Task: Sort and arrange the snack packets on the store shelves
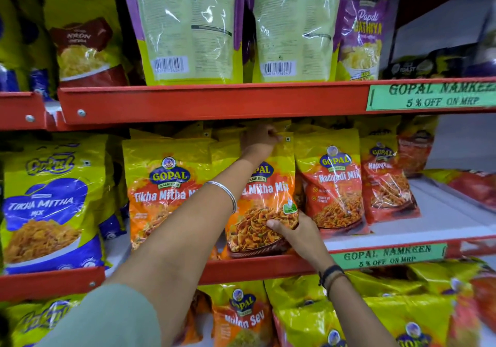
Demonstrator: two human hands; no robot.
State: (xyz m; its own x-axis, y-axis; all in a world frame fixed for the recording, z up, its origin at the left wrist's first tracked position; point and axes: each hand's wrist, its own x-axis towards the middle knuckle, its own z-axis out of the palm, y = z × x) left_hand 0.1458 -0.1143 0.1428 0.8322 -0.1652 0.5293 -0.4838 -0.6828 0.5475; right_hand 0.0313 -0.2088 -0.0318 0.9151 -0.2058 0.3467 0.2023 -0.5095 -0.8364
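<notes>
Orange-and-yellow Tikha Mitha Mix packet (pixel 264 199) stands upright at the middle shelf's (pixel 268 265) front edge; left hand (pixel 261 138) pinches its top edge, right hand (pixel 298 232) clasps its lower right corner.

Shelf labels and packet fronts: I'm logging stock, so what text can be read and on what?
"GOPAL NAMKEEN 5 % OFF ON MRP": lower green tag
"GOPAL Tikha Mitha Mix": held packet, left hand, right hand
"Nadiyadi Mix": red packet
"Papdi Gathiya": purple packet
"Nylon Sev": bottom packet
Barcode digits: unreadable.
</notes>
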